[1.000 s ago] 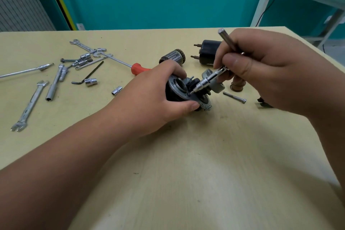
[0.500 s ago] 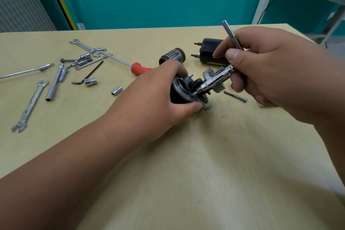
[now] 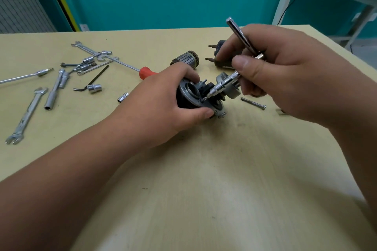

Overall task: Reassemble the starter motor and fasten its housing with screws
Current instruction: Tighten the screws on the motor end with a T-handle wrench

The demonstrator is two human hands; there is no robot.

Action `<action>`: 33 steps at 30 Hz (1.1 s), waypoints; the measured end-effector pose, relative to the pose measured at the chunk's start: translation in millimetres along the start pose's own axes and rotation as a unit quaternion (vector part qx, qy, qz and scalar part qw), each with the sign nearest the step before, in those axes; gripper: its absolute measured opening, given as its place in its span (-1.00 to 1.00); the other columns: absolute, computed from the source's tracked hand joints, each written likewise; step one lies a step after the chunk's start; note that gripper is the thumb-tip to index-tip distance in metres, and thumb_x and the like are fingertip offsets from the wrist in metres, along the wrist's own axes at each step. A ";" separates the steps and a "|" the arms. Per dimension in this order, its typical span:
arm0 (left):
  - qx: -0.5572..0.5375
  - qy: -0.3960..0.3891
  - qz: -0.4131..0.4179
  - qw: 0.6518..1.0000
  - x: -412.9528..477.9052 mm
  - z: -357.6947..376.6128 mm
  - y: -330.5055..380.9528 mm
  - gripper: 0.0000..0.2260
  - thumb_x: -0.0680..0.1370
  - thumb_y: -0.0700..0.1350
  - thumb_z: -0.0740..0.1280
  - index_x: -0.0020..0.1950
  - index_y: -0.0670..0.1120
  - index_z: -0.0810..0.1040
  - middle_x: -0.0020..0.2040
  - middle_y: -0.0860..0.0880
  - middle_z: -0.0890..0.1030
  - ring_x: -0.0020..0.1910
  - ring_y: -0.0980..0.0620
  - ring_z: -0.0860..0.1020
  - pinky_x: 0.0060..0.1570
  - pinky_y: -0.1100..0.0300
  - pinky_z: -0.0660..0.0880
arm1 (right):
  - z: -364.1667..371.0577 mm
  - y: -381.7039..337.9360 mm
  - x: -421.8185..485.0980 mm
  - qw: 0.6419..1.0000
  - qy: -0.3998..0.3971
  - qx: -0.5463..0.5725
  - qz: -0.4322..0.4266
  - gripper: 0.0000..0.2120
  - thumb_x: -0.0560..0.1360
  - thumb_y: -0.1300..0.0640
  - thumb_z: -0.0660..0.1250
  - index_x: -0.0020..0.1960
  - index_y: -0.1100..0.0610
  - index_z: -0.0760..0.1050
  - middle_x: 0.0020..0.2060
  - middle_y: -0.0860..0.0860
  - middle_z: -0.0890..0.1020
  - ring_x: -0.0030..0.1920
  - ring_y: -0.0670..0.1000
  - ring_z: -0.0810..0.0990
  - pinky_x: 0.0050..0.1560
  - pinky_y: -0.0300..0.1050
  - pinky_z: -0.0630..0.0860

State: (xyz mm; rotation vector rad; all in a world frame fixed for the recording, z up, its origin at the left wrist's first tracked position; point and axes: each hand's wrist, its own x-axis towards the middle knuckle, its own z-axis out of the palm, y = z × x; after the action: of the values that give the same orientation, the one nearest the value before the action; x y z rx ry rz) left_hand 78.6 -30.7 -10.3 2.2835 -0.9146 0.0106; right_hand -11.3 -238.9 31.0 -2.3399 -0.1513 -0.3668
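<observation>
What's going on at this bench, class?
A person's left hand grips the starter motor housing. The right hand holds a chrome driver, its tip at a screw on the housing's flange. The armature, a loose bolt and a wrench lie apart on the table.

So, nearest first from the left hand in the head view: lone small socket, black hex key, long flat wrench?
1. Lone small socket, just left of the left hand.
2. Black hex key, further left.
3. Long flat wrench, far left.
</observation>
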 end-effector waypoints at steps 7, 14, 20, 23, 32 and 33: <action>-0.011 0.004 -0.012 1.000 1.3 -1.2 -0.5 -0.50 0.28 0.37 0.42 0.16 0.27 0.47 -0.09 0.38 0.51 -0.03 0.57 0.46 -0.17 0.61 0.34 | 2.2 -2.0 -5.2 0.998 0.032 0.032 -0.032 -0.49 0.67 -0.02 0.13 0.55 -0.42 0.22 -0.18 0.01 0.63 -0.21 0.04 0.66 -0.30 -0.15 0.55; 0.065 -0.019 0.017 0.998 -3.8 1.6 8.5 -0.49 0.30 0.42 0.36 0.19 0.33 0.39 0.04 0.28 0.58 0.03 0.33 0.53 0.00 0.14 0.58 | 0.2 8.4 4.8 0.983 0.031 0.090 0.156 -0.46 0.70 0.12 0.13 0.54 -0.40 0.28 -0.43 0.14 0.63 -0.54 -0.03 0.37 -0.57 -0.15 0.31; 0.014 -0.008 -0.010 1.000 -0.8 0.3 2.0 -0.48 0.29 0.38 0.42 0.19 0.28 0.45 -0.04 0.35 0.56 0.03 0.49 0.47 -0.15 0.50 0.42 | 3.1 2.8 1.7 0.989 0.054 0.075 0.118 -0.38 0.66 0.00 0.34 0.61 -0.31 0.16 -0.38 0.08 0.68 -0.51 -0.07 0.48 -0.52 -0.24 0.41; 0.001 0.002 -0.013 1.000 0.7 -0.1 0.0 -0.48 0.31 0.35 0.46 0.21 0.26 0.48 -0.06 0.37 0.53 -0.01 0.54 0.47 -0.14 0.59 0.36 | 1.8 2.5 2.0 0.990 0.061 0.060 0.115 -0.34 0.64 0.06 0.38 0.63 -0.21 0.17 -0.37 0.08 0.68 -0.51 -0.08 0.49 -0.51 -0.26 0.41; -0.005 0.007 -0.013 1.000 1.5 -0.2 -3.0 -0.49 0.31 0.35 0.45 0.21 0.26 0.49 -0.08 0.39 0.50 -0.05 0.58 0.45 -0.17 0.62 0.34 | -12.0 8.0 4.1 0.984 0.114 0.084 0.112 -0.76 0.63 0.12 0.38 0.23 -0.15 0.55 -0.40 0.05 0.66 -0.48 0.00 0.52 -0.44 -0.07 0.48; -0.007 0.009 -0.014 1.000 1.8 -0.1 -3.7 -0.49 0.31 0.35 0.45 0.20 0.26 0.49 -0.08 0.39 0.50 -0.05 0.59 0.45 -0.17 0.62 0.34 | -13.7 8.3 4.0 0.985 0.114 0.082 0.098 -0.81 0.64 0.13 0.36 0.16 -0.14 0.58 -0.39 0.03 0.66 -0.48 -0.02 0.52 -0.46 -0.14 0.49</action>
State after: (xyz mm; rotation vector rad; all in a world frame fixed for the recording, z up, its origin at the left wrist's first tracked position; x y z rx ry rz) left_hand 82.2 -29.8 -11.9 2.2793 -0.8716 0.0115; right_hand -8.7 -254.4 35.9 -2.1102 0.1525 -0.5018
